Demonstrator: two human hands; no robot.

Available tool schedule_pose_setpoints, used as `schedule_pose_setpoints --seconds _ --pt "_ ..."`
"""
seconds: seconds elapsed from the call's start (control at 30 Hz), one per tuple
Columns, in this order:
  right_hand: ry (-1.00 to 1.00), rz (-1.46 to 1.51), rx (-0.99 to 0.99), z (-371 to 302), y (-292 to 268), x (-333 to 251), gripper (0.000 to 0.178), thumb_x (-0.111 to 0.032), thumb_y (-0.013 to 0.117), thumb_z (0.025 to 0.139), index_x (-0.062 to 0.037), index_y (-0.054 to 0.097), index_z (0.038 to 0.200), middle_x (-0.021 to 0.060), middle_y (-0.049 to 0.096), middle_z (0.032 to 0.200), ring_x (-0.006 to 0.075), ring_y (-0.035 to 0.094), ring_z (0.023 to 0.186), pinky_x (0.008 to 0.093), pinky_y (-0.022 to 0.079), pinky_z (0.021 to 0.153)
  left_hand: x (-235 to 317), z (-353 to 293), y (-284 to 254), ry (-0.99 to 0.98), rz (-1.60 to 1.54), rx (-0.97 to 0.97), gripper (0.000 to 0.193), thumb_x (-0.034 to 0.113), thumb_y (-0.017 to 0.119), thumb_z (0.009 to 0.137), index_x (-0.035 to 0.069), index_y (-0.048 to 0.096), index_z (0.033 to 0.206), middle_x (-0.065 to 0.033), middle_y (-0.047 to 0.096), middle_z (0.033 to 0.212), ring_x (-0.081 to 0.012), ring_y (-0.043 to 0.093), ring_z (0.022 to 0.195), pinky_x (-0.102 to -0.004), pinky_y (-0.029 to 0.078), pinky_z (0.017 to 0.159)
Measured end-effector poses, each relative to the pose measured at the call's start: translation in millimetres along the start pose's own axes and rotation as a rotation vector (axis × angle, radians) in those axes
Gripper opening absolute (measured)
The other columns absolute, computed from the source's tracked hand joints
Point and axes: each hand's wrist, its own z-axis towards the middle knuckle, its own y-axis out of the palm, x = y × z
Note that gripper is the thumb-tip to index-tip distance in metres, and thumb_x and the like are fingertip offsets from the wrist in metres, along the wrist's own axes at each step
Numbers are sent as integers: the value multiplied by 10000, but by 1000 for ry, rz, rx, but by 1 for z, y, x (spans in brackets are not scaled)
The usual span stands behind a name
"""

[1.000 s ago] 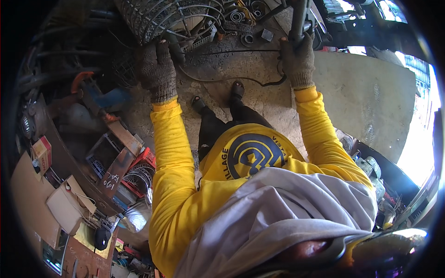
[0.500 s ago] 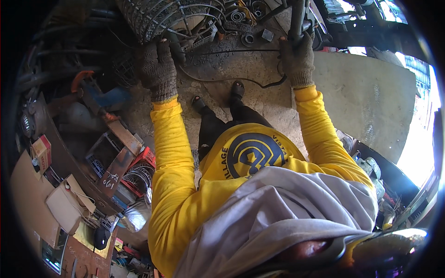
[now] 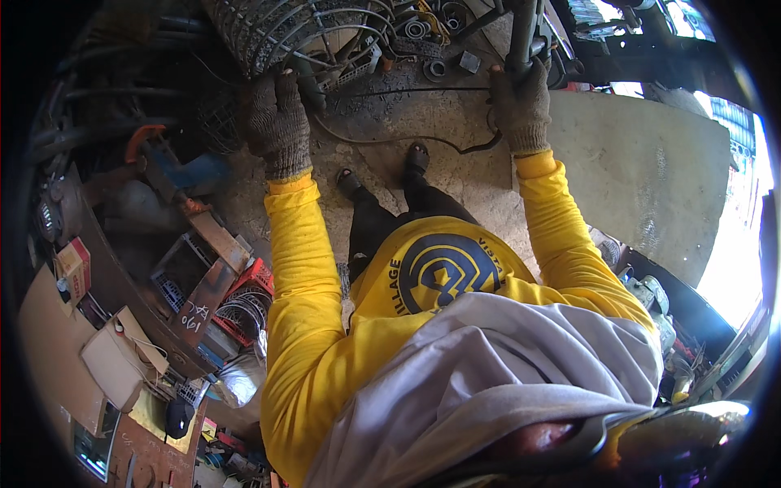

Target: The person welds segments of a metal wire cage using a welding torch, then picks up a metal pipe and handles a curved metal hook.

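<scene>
My left hand (image 3: pixel 278 126), in a grey-brown knit glove with bare fingertips, is closed at the lower end of a round wire cage (image 3: pixel 313 32). What its fingers hold is hidden in shadow; a dark greenish pipe (image 3: pixel 309 85) stands just right of it. Farther right, my right hand (image 3: pixel 525 110), gloved alike, is wrapped round the lower end of an upright grey metal post (image 3: pixel 521 37). Between the two hands runs a thin dark rod or wire (image 3: pixel 407 89); whether either hand grips it I cannot tell. Both arms reach forward in yellow sleeves.
A dark cable (image 3: pixel 390 141) curves over the concrete floor (image 3: pixel 480 183) before my feet. To the right lies a large grey sheet (image 3: pixel 643 171). On the left are an orange-and-blue clamp-like tool (image 3: pixel 175 167), a red crate (image 3: pixel 252 285) and cardboard (image 3: pixel 57 342). Metal rings (image 3: pixel 434 71) lie ahead.
</scene>
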Motion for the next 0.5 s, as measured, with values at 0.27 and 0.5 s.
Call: schedule_pose_setpoints --seconds 0.27,0.5 --pt "81 58 -18 2 2 2 520 -233 724 892 15 471 1273 133 662 893 177 672 707 315 564 586 -1 0 2 8 38 6 281 314 697 925 58 760 1021 -143 735 1021 -329 694 930 -411 544 856" --pt "2 5 3 2 5 10 544 -229 727 891 25 456 1288 130 665 891 177 680 705 317 564 578 -1 3 4 53 69 72 371 404 664 939 47 767 951 -149 744 893 -314 714 791 -405 554 737"
